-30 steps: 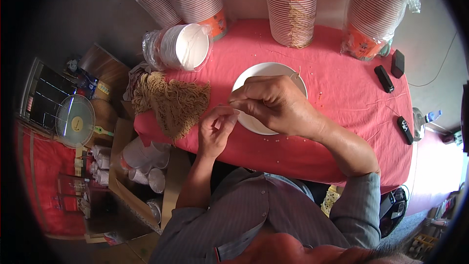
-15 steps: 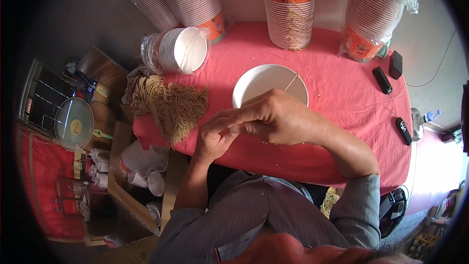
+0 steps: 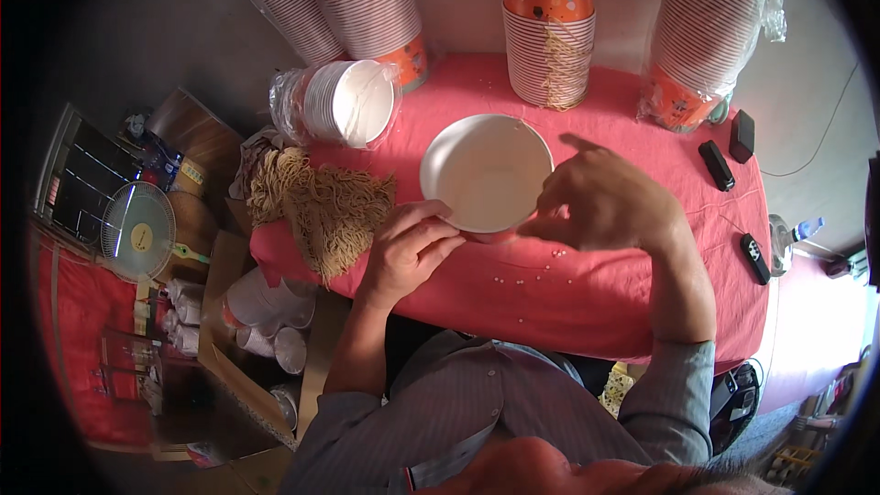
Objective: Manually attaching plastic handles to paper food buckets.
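Observation:
A white paper bucket (image 3: pixel 490 170) sits at the middle of the table, its mouth tilted toward me. My left hand (image 3: pixel 412 247) pinches the near-left part of its rim between thumb and fingers. Beside the right side of the rim is my right hand (image 3: pixel 610 202), blurred by motion, one finger stretched out. Whether it touches the bucket is unclear. Left of my left hand, a bundle of tan strings (image 3: pixel 335 215) lies over the table edge. At the back, strings hang down the side of a stack of paper buckets (image 3: pixel 527 55).
Wrapped white buckets (image 3: pixel 362 101) lie at the back left, near tall stacks (image 3: pixel 357 0). Another wrapped stack (image 3: pixel 701 37) stands back right. Black devices (image 3: pixel 715 165) sit along the right edge of the red cloth (image 3: pixel 632 284). A carton (image 3: pixel 220 312) stands lower left, near a fan (image 3: pixel 139 229).
My hands, together over the near side of the bucket before, have parted. The right has moved right, the left to the near rim. The bucket has tilted toward me; the string at its rim no longer shows.

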Motion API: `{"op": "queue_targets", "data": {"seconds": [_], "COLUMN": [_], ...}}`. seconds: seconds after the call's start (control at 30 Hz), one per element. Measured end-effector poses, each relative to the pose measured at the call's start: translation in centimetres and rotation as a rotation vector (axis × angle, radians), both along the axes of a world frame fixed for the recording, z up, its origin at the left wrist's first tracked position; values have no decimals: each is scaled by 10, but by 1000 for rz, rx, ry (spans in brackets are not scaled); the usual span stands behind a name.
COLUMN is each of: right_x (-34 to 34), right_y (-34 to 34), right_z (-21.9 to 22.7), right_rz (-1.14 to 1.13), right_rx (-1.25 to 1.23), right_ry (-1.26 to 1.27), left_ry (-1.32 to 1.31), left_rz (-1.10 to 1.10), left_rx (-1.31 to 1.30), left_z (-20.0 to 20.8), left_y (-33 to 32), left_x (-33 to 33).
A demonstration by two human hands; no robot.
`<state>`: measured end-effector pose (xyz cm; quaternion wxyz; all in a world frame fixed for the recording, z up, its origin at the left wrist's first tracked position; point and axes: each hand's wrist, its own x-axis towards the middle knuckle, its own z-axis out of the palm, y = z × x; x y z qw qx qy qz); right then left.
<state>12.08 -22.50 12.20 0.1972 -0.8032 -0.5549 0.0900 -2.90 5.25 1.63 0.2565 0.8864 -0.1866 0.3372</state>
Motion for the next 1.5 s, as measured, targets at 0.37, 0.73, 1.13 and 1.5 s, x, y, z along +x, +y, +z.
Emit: {"op": "queue_targets", "data": {"seconds": [0.37, 0.73, 1.13, 1.5], "right_x": [63, 19, 21, 88], "right_y": [10, 35, 43, 3], "right_z": [-40, -36, -37, 4], "right_rz": [98, 144, 120, -202], "right_rx": [109, 274, 337, 1233], "right_ry": [186, -91, -65, 530], "left_ry": [-2, 329, 156, 18], "left_rz": [75, 46, 312, 345], "left_rx": [-188, -996, -732, -272], "left_z": [-6, 33, -18, -74], "left_y": [6, 49, 67, 1], "left_x": [6, 28, 44, -44]}}
